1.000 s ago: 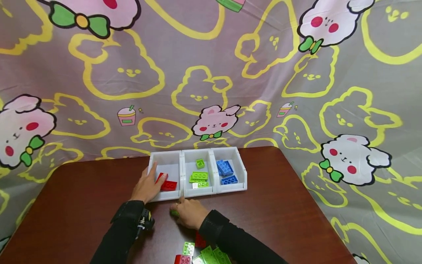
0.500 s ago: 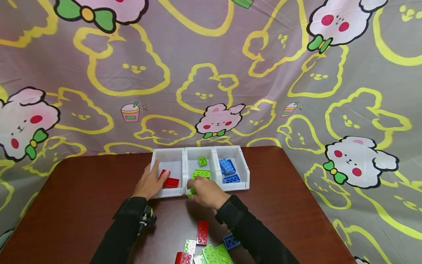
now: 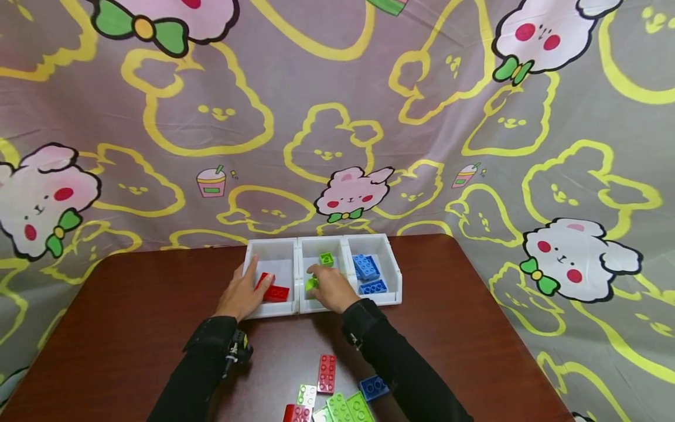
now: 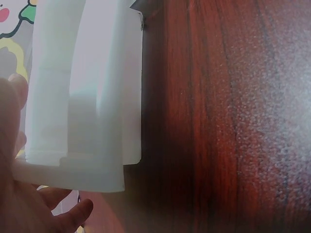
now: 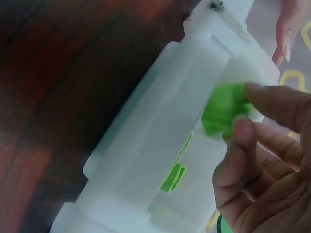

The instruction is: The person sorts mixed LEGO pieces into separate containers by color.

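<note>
My right hand (image 3: pixel 336 288) pinches a green toy building brick (image 5: pixel 226 109) between thumb and fingertips, over the middle white bin (image 3: pixel 308 308). Other green bricks lie in that bin, one small green brick (image 3: pixel 326 259) toward its back. My left hand (image 3: pixel 241 295) grips the side wall of the left white bin (image 4: pixel 92 178), its thumb inside and its fingers on the outer side. Red bricks (image 3: pixel 276 293) lie in this bin beside the thumb. Blue bricks (image 3: pixel 366 266) lie in the right white bin (image 3: pixel 396 287).
Loose bricks lie on the brown table (image 3: pixel 464 351) near its front: a red brick (image 3: pixel 327 373), a blue brick (image 3: pixel 374 387), several green ones (image 3: pixel 339 407) and another red one (image 3: pixel 297 413). A patterned cloth (image 3: pixel 295 76) hangs behind the table.
My right hand has carried the green brick from the table in front of the bins up and over the middle bin. The left hand has stayed at the left bin.
</note>
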`<state>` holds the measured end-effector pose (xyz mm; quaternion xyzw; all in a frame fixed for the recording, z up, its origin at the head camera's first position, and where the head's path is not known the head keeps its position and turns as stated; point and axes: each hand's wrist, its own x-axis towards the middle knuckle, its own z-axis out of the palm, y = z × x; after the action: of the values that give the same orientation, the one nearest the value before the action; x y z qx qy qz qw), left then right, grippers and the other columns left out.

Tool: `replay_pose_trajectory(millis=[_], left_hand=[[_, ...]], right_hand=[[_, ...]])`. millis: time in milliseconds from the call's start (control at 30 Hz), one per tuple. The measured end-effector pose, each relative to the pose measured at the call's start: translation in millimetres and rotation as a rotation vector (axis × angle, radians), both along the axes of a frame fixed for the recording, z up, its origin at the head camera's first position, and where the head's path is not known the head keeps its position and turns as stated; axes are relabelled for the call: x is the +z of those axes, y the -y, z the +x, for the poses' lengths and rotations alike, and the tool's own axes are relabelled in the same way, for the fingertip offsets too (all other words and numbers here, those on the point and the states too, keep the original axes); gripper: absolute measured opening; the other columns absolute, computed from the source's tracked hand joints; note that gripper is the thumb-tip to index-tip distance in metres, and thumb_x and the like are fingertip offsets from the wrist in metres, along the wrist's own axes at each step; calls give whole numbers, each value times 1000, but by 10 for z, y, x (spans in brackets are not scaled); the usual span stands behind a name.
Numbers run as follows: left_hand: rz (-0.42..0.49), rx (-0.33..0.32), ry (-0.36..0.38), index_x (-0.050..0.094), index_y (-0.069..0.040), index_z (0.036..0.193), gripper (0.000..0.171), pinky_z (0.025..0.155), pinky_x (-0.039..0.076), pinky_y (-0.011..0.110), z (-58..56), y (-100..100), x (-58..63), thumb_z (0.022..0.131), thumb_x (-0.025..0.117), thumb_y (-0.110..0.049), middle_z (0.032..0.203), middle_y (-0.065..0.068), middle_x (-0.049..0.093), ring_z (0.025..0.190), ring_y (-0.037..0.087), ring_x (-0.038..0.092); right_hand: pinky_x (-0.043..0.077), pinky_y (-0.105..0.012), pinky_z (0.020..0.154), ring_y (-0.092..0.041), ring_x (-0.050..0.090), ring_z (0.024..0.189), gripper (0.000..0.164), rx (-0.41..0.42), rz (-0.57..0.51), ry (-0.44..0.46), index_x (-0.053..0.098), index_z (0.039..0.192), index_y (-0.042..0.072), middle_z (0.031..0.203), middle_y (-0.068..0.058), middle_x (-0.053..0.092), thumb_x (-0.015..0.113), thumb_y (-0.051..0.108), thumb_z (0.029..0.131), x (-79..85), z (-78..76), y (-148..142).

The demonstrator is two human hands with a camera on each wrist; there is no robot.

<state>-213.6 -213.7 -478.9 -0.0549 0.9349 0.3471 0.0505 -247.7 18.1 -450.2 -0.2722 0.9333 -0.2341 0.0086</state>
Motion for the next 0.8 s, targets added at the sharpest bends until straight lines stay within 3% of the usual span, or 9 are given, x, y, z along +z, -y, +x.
replay_pose_trajectory(millis=[167,333,500,800], left_hand=[[0,-6,-5,6,-17,164,81,111,24,72,-33,4,-30,103,48,-51,164,27,9,145,54,22],[-1,-10,-15,7,-16,163,81,111,24,72,-43,10,-1,103,48,-50,164,28,9,145,54,22],[-13,-15,-33,8,-14,163,80,112,24,71,-54,19,6,103,49,-48,163,29,11,145,54,22],[-15,-19,-37,8,-12,163,81,111,24,71,-38,10,-32,103,49,-48,162,30,12,144,54,23]], right_hand=[[52,-43,97,-31,64,114,37,30,-37,30,66,124,1,124,-17,67,76,10,90,25,52,-100],[55,-38,85,-27,66,100,26,64,-58,76,70,115,1,110,-14,70,74,10,91,118,207,-268],[54,-31,78,-20,64,90,21,157,31,136,71,110,4,101,-11,70,76,10,90,164,424,-466],[54,-25,74,-8,62,86,31,258,153,266,70,111,7,100,-1,69,82,15,84,75,755,-930]])
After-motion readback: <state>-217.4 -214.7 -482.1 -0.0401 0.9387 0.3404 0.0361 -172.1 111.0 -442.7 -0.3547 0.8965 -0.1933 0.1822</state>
